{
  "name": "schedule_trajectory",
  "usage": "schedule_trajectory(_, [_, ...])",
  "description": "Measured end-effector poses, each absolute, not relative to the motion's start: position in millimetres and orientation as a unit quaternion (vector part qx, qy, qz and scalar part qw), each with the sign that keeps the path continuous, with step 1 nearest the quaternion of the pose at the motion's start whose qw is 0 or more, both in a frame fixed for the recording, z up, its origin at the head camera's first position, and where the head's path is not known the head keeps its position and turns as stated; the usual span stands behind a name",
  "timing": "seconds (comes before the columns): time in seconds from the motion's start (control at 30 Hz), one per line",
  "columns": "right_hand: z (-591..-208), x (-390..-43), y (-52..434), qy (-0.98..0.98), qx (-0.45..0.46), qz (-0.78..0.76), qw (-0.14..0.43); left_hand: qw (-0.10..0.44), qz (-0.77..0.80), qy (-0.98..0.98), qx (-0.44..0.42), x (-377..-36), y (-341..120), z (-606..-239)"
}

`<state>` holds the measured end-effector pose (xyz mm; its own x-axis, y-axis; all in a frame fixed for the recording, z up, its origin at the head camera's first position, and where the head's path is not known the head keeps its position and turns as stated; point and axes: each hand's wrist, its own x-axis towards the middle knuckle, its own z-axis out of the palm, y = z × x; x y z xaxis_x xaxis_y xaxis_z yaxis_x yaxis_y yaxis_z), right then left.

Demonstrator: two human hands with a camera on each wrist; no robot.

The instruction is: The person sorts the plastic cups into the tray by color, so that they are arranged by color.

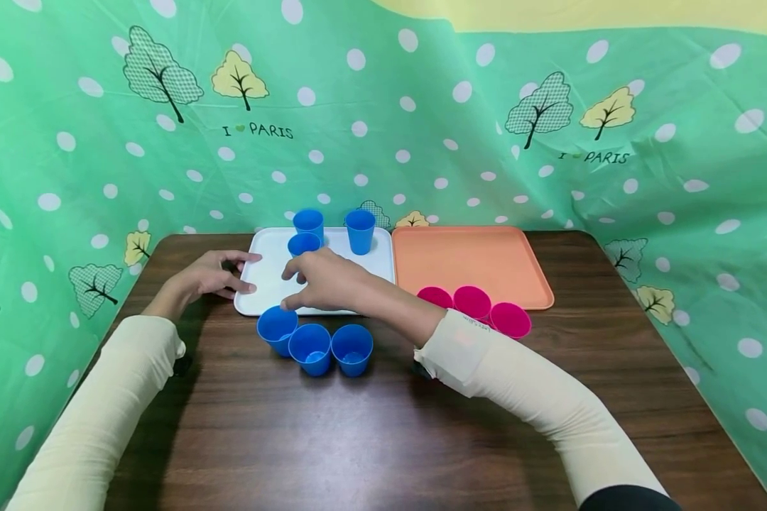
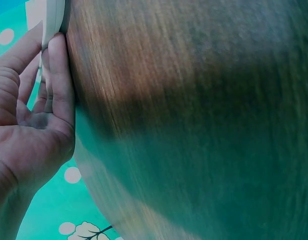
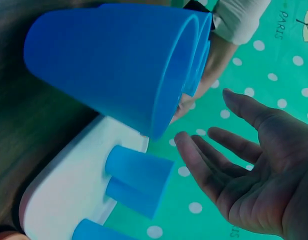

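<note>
Blue cups (image 1: 361, 234) stand mouth-up, long axes vertical: three on the white tray (image 1: 268, 245), three at its six o'clock. Right hand (image 1: 329, 280), fingers spread, empty, obscures tray centre; left hand (image 1: 203, 275) grips nine-o'clock rim. Orange tray (image 1: 466, 259): three o'clock.

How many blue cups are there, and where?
6. On the white tray: back-left cup, back-right cup, nearer cup. On the table: left cup, middle cup, right cup. The right hand may hide more.

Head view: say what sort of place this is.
Probably a makeshift filming or practice spot: a printed green cloth hangs around a wood-grained table set with blue cups and a white tray.
</note>
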<state>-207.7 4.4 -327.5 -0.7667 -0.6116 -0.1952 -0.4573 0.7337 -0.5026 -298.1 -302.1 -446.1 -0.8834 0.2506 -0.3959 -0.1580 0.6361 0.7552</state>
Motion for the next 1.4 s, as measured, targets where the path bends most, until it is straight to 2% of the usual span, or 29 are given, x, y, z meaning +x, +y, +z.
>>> schedule_trajectory(0.53, [-334.0,-195.7,-11.7,0.893,-0.351,-0.180,0.219,0.242,0.429,0.870,0.026,-297.3,-301.8,-446.0])
schedule_trajectory(1.4, [-346.9,-189.8,-22.5,0.897,-0.345,-0.154,0.228,0.241,0.424,0.872,0.034,-296.2,-300.4,-444.7])
